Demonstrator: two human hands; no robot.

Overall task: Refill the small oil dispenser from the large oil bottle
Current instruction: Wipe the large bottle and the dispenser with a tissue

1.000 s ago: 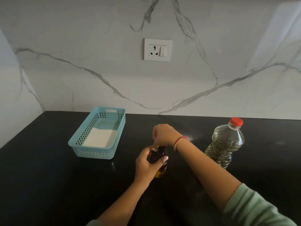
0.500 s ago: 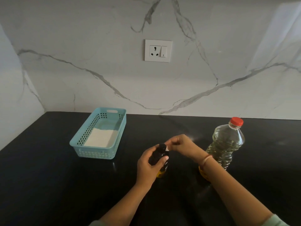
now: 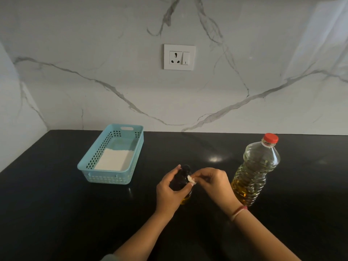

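Well to the left of the small dark glass oil dispenser [image 3: 180,177], and a little behind it, sits a light blue perforated plastic basket [image 3: 107,178] with something flat and white lying in it. The left hand [image 3: 169,192] is wrapped round the dispenser's body and holds it upright on the black stone counter [image 3: 56,213]. A thin band of yellow oil shows at the dispenser's base. Touching its neck on the right side is a small white piece [image 3: 191,179], perhaps a stopper or a seal; what it is cannot be told. The right hand [image 3: 212,183] pinches this piece between thumb and fingertips. Further right of the dispenser, near but apart from it, stands the large clear plastic oil bottle [image 3: 258,172], upright and holding pale oil, with its red cap [image 3: 270,138] on.

The step in hand looks like opening the dispenser, and pouring has not begun. The next move probably calls for the right hand to put the white piece down clear of the dispenser. It would then unscrew the red cap, while the left hand steadies the dispenser for a slow pour into its narrow mouth.
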